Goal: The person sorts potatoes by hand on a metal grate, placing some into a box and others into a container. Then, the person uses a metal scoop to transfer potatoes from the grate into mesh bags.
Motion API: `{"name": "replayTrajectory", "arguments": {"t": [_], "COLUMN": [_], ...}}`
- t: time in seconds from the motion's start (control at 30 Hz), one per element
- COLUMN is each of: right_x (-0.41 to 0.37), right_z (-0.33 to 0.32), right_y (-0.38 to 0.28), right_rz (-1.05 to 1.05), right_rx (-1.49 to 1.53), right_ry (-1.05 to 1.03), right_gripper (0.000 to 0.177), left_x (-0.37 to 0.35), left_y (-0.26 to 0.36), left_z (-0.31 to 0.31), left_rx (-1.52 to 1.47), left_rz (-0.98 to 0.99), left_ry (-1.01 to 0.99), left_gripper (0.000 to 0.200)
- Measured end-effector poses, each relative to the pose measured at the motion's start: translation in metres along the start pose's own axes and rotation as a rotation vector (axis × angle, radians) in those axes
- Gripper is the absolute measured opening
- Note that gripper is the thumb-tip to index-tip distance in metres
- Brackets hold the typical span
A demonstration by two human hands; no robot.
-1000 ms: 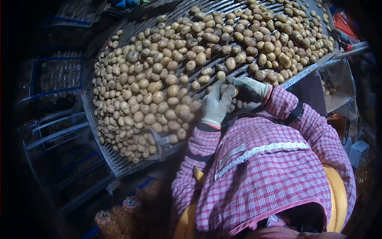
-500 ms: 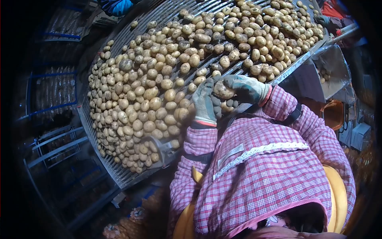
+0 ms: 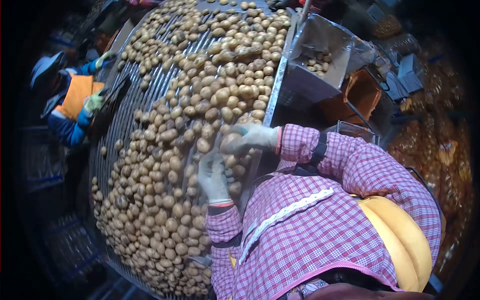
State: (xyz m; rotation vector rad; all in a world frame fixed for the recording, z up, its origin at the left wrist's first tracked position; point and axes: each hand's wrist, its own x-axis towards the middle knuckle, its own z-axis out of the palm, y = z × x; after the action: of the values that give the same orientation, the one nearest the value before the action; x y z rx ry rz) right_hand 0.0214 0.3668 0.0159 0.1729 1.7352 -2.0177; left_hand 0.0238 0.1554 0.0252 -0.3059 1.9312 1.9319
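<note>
The largest thing before me is the slatted metal table (image 3: 117, 127), its bars bare along the left side and a pale rail along the right. Across most of it spread the potatoes (image 3: 160, 220), thickest in the lower left and again toward the top right, with dirt dark on some of them. My own checked smock (image 3: 320, 230) fills the lower right, crossed by a strip of white lace, with a yellow padded piece (image 3: 400, 245) showing at my right side. Across the table a co-worker (image 3: 77, 92) in orange and blue leans in, gloved hands near the table's left edge. Beyond the rail stands an open box (image 3: 307, 85) with a small pile of potatoes in it, and just below that an orange crate (image 3: 372, 92). Both my hands are gloved and over the heap, near the right rail. My left hand (image 3: 214, 175) is palm down with the fingers bent among the potatoes; I cannot tell whether it grips any. My right hand (image 3: 250, 139), just above and to the right, has its fingers curled round one potato (image 3: 231, 143), blurred, held over the others and near my left fingertips.
</note>
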Motion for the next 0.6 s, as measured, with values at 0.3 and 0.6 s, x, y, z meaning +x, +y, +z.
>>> {"name": "replayTrajectory", "arguments": {"t": [0.3,0.6], "right_x": [-0.074,-0.258], "right_z": [-0.245,-0.458], "right_y": [0.033,0.125], "right_rz": [-0.420,0.372], "right_rx": [0.043,-0.796], "right_ry": [0.633,1.465], "right_gripper": [0.031,0.075], "left_x": [0.032,0.037], "left_y": [-0.007,-0.047], "left_z": [0.021,-0.079], "left_rx": [0.160,0.111], "left_rz": [0.133,0.212], "left_ry": [-0.125,0.227], "left_gripper": [0.047,0.040]}}
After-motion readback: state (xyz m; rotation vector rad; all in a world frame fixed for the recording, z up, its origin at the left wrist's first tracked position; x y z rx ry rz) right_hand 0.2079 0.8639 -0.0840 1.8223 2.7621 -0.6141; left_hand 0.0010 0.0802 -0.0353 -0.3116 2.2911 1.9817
